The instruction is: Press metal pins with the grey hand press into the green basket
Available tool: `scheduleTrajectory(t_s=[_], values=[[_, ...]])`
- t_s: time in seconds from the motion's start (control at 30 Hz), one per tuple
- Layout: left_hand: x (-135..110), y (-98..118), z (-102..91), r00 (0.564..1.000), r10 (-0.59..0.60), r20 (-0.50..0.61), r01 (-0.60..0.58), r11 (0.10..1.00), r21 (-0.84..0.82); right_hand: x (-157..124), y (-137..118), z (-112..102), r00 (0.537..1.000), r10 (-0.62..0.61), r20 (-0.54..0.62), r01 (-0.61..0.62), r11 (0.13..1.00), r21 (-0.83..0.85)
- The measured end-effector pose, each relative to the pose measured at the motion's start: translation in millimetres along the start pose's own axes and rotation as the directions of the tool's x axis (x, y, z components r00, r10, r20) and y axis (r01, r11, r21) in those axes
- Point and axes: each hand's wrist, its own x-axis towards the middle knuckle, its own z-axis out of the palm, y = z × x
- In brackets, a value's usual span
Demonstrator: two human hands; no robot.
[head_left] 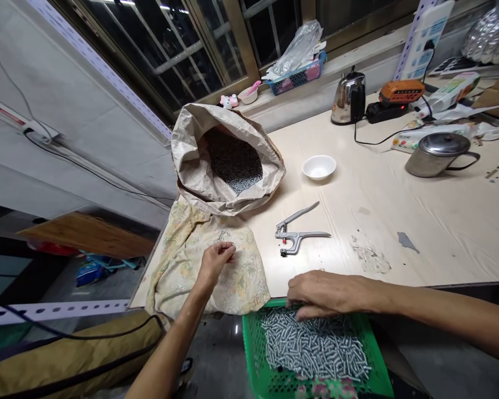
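My left hand [217,261] is over a yellow patterned cloth [245,277], its thumb and fingers pinched together. What lies in the pinch is too small to make out. A few small metal pieces [222,238] rest on the cloth just beyond the fingertips. My right hand [326,293] is above the back rim of a green plastic basket [251,354], palm down, with fingers loosely bent and the thumb apart from them. Many small silvery screw-like pieces [316,349] fill the basket. Between the hands and farther back lie grey snap pliers [301,235], their handles spread.
An open sack [187,160] of similar metal pieces stands behind the cloth. A white bowl [319,167], a lidded steel mug [436,155], a kettle [348,97] and an orange battery on a charger [401,93] are on the table. Scraps [407,241] lie at right.
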Motion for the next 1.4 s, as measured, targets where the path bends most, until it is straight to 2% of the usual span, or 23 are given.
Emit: scheduleTrajectory(t_s=[0.07, 0.1, 0.17, 0.23, 0.37, 0.43, 0.57, 0.67, 0.73, 0.77, 0.83, 0.9, 0.97, 1.03, 1.13, 1.23, 1.3, 1.4], values=[[-16.9, 5.8, 10.3, 1.0, 0.007, 0.027, -0.003, 0.993, -0.121, 9.1, -2.6, -6.0, 0.983, 0.125, -0.131, -0.107, 0.985, 0.133], [-24.4, 9.1, 15.7, 0.999, 0.018, 0.033, -0.013, 0.991, -0.137, 18.1, -0.3, -8.2, 0.951, 0.214, -0.224, -0.175, 0.968, 0.182], [-36.7, 15.9, 25.5, 0.998, 0.045, 0.042, -0.039, 0.989, -0.14, 41.9, 8.5, -10.9, 0.865, 0.375, -0.334, -0.28, 0.912, 0.3], [-44.9, 21.4, 31.7, 0.996, 0.077, 0.055, -0.068, 0.988, -0.141, 67.4, 18.0, -11.4, 0.805, 0.47, -0.362, -0.319, 0.858, 0.402], [-52.1, 25.2, 30.8, 0.995, 0.086, 0.043, -0.075, 0.977, -0.198, 100.5, 23.5, -7.9, 0.749, 0.566, -0.345, -0.364, 0.786, 0.501], [-53.7, 23.9, 27.2, 0.998, 0.063, 0.011, -0.058, 0.968, -0.244, 106.1, 21.1, -5.0, 0.742, 0.567, -0.357, -0.355, 0.784, 0.509], [-54.0, 18.2, 24.2, 0.999, 0.014, -0.041, -0.026, 0.949, -0.313, 112.8, 22.9, 5.0, 0.771, 0.507, -0.386, -0.317, 0.831, 0.457], [-49.8, 11.4, 23.2, 0.998, -0.057, -0.026, 0.042, 0.918, -0.393, 124.3, 31.2, 17.3, 0.756, 0.507, -0.413, -0.373, 0.853, 0.365], [-45.2, 5.3, 18.9, 0.993, -0.116, -0.016, 0.097, 0.89, -0.446, 133.5, 35.2, 24.0, 0.743, 0.536, -0.401, -0.408, 0.837, 0.364], [-43.0, 2.0, 15.3, 0.99, -0.139, -0.03, 0.11, 0.88, -0.462, 137.3, 35.9, 25.7, 0.747, 0.545, -0.382, -0.413, 0.829, 0.376], [-40.1, -3.8, 6.4, 0.982, -0.154, -0.109, 0.086, 0.879, -0.468, 140.4, 35.0, 24.0, 0.795, 0.508, -0.332, -0.39, 0.847, 0.363], [-40.9, -6.6, -1.9, 0.969, -0.143, -0.199, 0.041, 0.895, -0.445, 133.5, 32.7, 15.3, 0.862, 0.405, -0.304, -0.332, 0.905, 0.266], [-46.0, -4.9, -5.3, 0.968, -0.132, -0.213, 0.031, 0.906, -0.421, 114.2, 31.6, 1.6, 0.897, 0.325, -0.299, -0.31, 0.946, 0.098], [-53.6, 1.2, -1.4, 0.981, -0.134, -0.141, 0.063, 0.903, -0.425, 84.2, 33.7, -13.3, 0.885, 0.336, -0.322, -0.384, 0.918, -0.096], [-61.5, 14.6, 18.0, 0.992, -0.124, 0.016, 0.118, 0.884, -0.451, 33.4, 43.9, -28.6, 0.811, 0.443, -0.381, -0.569, 0.748, -0.342], [-58.8, 26.0, 46.7, 0.992, -0.067, 0.111, 0.109, 0.894, -0.435, -3.6, 58.7, -30.3, 0.756, 0.545, -0.364, -0.655, 0.605, -0.453], [-52.6, 30.2, 65.9, 0.993, -0.017, 0.121, 0.062, 0.922, -0.382, -15.4, 67.3, -26.9, 0.764, 0.549, -0.339, -0.641, 0.587, -0.495], [-43.0, 31.1, 89.0, 0.995, 0.056, 0.084, -0.032, 0.964, -0.262, -20.0, 74.4, -21.8, 0.816, 0.473, -0.333, -0.576, 0.607, -0.547]])
